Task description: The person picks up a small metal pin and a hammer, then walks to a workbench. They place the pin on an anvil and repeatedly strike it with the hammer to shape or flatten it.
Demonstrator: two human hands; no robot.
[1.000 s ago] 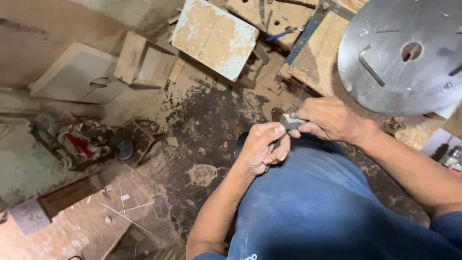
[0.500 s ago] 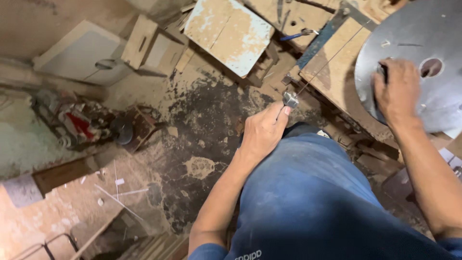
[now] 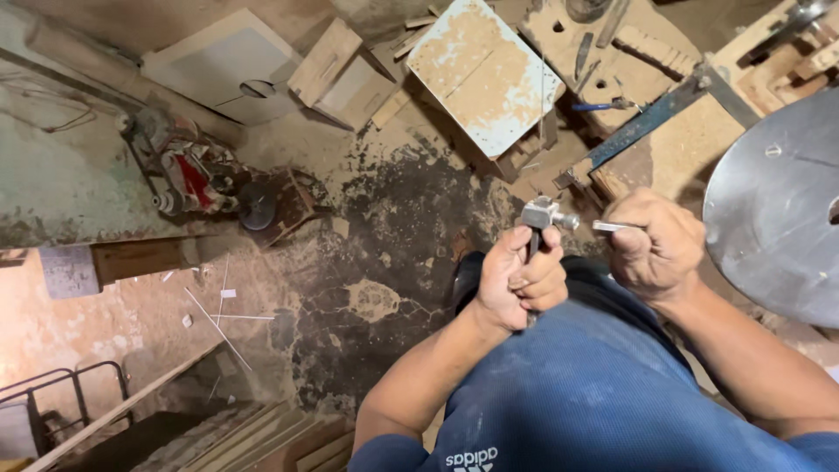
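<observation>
My left hand [image 3: 517, 281] is closed around the handle of a small metal tool whose grey blocky head [image 3: 542, 213] sticks up above my fist. My right hand [image 3: 651, 245] is a fist just to the right of it, gripping a thin metal rod [image 3: 609, 226] that points left toward the tool's head. Both hands hover over my lap in blue trousers [image 3: 603, 393]. A large round grey metal disc [image 3: 778, 210] lies at the right edge, beside my right hand.
On the dirty, dark-stained floor [image 3: 384, 262] lie a worn white board [image 3: 485, 74], wooden boxes [image 3: 345, 74], a pale panel [image 3: 223, 65] and a red power tool [image 3: 188, 170]. A blue metal bar [image 3: 651, 122] crosses a wooden bench at upper right. Timber strips lie at lower left.
My right hand left the metal disc and came back beside my left hand, now gripping a thin rod at the tool's head. The view shifted slightly.
</observation>
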